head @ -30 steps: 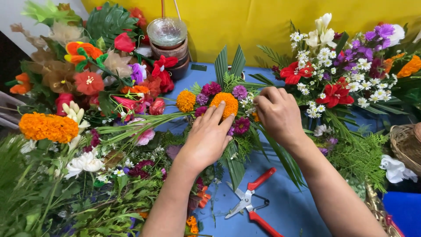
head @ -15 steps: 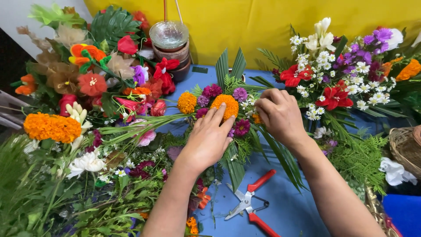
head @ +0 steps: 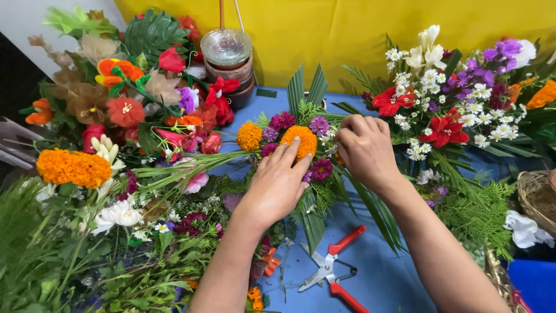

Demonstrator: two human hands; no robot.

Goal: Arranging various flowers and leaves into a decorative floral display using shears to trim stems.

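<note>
A small arrangement lies on the blue table (head: 376, 266): two orange marigolds (head: 300, 138), purple and magenta blooms (head: 282, 122) and flat green palm leaves (head: 305, 88). My left hand (head: 277, 184) rests flat on it, fingertips touching the larger marigold. My right hand (head: 364, 148) is curled at the arrangement's right side, fingers pinched among the small flowers and leaves; what it grips is hidden.
Red-handled pruning shears (head: 336, 264) lie on the table between my forearms. Heaps of red, orange and white flowers (head: 121, 110) fill the left. Stacked bowls (head: 227, 55) stand at the back. A bouquet with white daisies (head: 449, 110) and a wicker basket (head: 536, 194) sit right.
Both hands have stayed on the arrangement, shifting only slightly; the view has tilted a little.
</note>
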